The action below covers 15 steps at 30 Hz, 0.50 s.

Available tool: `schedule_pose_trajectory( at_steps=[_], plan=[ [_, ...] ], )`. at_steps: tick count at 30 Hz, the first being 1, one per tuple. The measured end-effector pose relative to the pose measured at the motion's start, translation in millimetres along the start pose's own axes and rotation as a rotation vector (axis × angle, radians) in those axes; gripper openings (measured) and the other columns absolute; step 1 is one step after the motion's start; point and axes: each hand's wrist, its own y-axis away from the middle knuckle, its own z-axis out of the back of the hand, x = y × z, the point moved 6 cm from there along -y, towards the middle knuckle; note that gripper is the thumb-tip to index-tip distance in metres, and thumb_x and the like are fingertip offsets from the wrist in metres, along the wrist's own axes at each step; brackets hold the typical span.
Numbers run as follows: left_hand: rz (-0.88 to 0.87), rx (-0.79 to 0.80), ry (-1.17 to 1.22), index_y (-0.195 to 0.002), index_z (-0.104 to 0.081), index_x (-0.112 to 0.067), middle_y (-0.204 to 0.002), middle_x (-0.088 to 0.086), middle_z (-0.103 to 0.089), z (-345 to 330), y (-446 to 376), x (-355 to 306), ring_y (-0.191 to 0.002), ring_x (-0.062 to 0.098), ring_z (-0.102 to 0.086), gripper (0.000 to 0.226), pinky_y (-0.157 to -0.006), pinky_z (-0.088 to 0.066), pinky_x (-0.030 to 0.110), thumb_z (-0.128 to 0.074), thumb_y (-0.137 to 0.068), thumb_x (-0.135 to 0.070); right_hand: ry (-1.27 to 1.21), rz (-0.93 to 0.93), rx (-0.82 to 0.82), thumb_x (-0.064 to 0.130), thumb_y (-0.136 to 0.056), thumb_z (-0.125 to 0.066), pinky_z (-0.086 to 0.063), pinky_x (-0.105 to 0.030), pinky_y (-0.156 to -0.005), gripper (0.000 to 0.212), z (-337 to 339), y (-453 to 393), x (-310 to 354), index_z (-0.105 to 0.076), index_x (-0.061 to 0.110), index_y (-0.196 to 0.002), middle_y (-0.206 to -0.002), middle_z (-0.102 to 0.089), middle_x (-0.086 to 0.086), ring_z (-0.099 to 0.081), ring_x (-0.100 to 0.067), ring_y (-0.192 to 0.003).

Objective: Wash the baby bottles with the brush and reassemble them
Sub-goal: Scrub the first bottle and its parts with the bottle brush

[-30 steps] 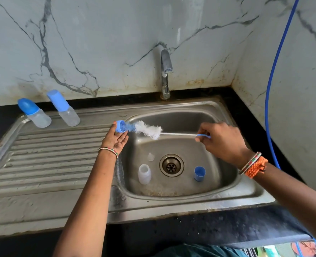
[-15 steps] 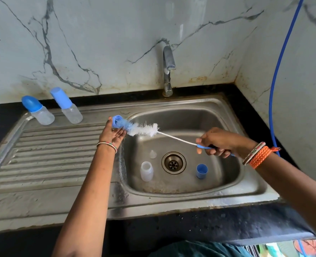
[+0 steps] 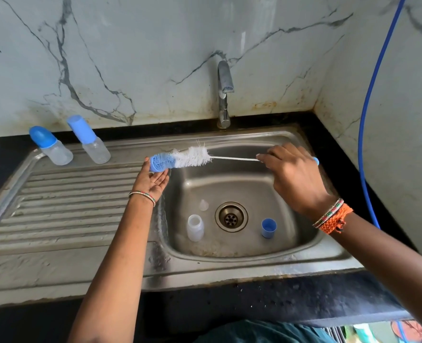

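Note:
My left hand [image 3: 153, 180] holds a small blue bottle collar [image 3: 161, 163] over the sink's left rim. The white bristle head of the bottle brush [image 3: 192, 157] is pushed into that collar. My right hand [image 3: 291, 174] grips the brush's thin wire handle above the basin. In the basin lie a clear open bottle body [image 3: 195, 227], a clear teat [image 3: 203, 204] and a blue cap [image 3: 268, 228]. Two assembled bottles with blue tops, one [image 3: 50, 146] at the far left and one [image 3: 90, 139] beside it, stand at the back of the drainboard.
The steel sink [image 3: 303, 256] has a ribbed drainboard [image 3: 69, 209] on the left and a drain [image 3: 231, 216] in the basin's middle. A tap [image 3: 224, 95] rises behind the basin, its spout dry. A blue hose [image 3: 368, 107] hangs down the right wall.
The brush has levelled out and pushed deeper into the collar. My right hand has risen and slid nearer along the handle. The parts in the basin have not moved.

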Motion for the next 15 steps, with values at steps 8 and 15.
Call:
schedule_pose_trajectory(
  at_steps=[8,15],
  plan=[
    [-0.022,0.046,-0.036,-0.091,-0.051,-0.013,-0.094,0.01,-0.057,-3.3,-5.1,1.8,-0.086,0.018,-0.058,0.021,-0.1,-0.041,0.034,-0.053,-0.094,-0.033,-0.579,-0.507,0.797,0.02,-0.09,-0.06,-0.043,-0.02,-0.061,0.014,-27.8,13.8,-13.1,-0.072,0.02,-0.083,-0.072,-0.07,0.002,-0.059,0.002,-0.063],
    [0.008,0.061,-0.05,-0.093,-0.053,-0.012,-0.108,0.011,-0.058,-3.3,-4.9,10.5,-0.108,0.021,-0.055,0.026,-0.101,-0.04,0.034,-0.053,-0.094,-0.037,-0.135,-0.247,0.019,-0.001,-0.072,-0.062,-0.045,-0.033,-0.057,0.016,7.1,-3.6,-13.6,-0.067,0.011,-0.081,-0.078,-0.065,-0.006,-0.059,-0.031,-0.076]
  ],
)
